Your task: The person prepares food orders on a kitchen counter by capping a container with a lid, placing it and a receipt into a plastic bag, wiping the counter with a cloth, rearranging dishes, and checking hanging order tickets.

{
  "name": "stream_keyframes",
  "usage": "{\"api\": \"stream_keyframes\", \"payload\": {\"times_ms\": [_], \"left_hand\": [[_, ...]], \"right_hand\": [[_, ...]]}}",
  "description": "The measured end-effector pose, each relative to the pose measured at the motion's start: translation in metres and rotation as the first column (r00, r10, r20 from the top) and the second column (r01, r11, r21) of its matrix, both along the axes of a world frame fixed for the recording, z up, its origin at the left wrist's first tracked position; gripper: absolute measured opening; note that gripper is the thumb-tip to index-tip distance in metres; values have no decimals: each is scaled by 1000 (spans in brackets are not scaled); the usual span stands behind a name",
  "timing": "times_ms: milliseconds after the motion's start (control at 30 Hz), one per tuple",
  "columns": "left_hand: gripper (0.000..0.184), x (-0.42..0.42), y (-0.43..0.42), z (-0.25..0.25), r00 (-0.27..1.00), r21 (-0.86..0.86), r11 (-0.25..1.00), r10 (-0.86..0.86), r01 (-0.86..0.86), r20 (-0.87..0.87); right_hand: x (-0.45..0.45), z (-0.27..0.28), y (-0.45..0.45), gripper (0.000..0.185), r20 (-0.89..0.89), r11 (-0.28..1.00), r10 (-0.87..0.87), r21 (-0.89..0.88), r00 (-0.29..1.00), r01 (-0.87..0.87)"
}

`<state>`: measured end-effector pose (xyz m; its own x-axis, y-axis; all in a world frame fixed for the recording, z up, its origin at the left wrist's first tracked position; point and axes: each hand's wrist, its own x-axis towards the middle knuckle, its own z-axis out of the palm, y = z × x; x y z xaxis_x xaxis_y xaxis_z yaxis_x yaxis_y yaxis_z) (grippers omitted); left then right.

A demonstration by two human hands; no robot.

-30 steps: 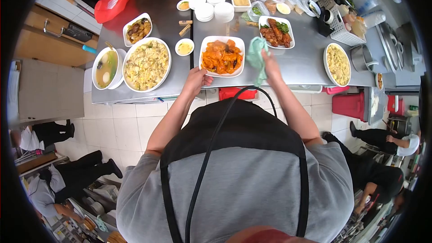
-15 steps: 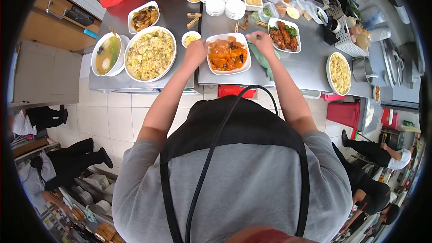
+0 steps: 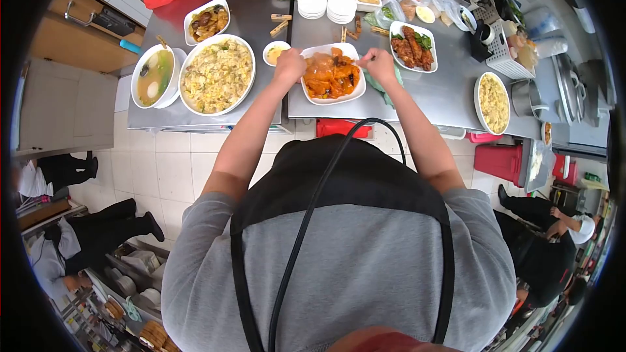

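Observation:
A square white dish of glossy orange-red food (image 3: 331, 77) sits near the front edge of the steel counter. My left hand (image 3: 289, 66) is at its left rim, fingers closed on that rim. At the right rim is my right hand (image 3: 379, 65), thumb and fingers pinched together at the dish's edge; whether they grip it is too small to tell. A green cloth (image 3: 378, 88) lies partly under my right hand and wrist. Left of the dish stands a small round dish of yellow food (image 3: 276, 53), just beyond my left hand.
Large bowls of yellow food (image 3: 218, 75) and soup (image 3: 154, 78) stand left. A chicken dish (image 3: 413, 47) and another yellow bowl (image 3: 492, 103) are right. Stacked white dishes (image 3: 341, 6) and clips lie behind. Several people stand in the kitchen's lower corners.
My right hand has let go of the green cloth, now on the counter, and moved to the dish's right rim. My left hand has moved up along the left rim.

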<state>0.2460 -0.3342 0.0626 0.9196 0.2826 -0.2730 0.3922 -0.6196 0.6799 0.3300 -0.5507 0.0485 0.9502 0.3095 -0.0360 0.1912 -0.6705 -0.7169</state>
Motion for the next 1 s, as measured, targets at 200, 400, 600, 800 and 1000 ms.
{"api": "stream_keyframes", "payload": {"times_ms": [200,400,600,800,1000], "left_hand": [[29,-1,1,-1,999,17,1000,-13,12,31],[27,1,4,-4,999,-10,999,-34,34,38],[25,1,3,-6,998,15,1000,-20,19,65],[26,-7,6,-17,997,-96,995,-6,13,74],[26,-25,4,-33,996,-416,907,89,-67,32]], "right_hand": [[-30,19,-41,13,-195,982,159,-70,968,-175],[-28,19,-38,17,250,913,407,-92,878,-397],[-40,18,-43,15,219,823,568,-149,793,-548],[-54,17,-85,22,313,874,439,-368,842,-318],[-71,-32,-148,26,481,920,333,-355,811,-167]]}}
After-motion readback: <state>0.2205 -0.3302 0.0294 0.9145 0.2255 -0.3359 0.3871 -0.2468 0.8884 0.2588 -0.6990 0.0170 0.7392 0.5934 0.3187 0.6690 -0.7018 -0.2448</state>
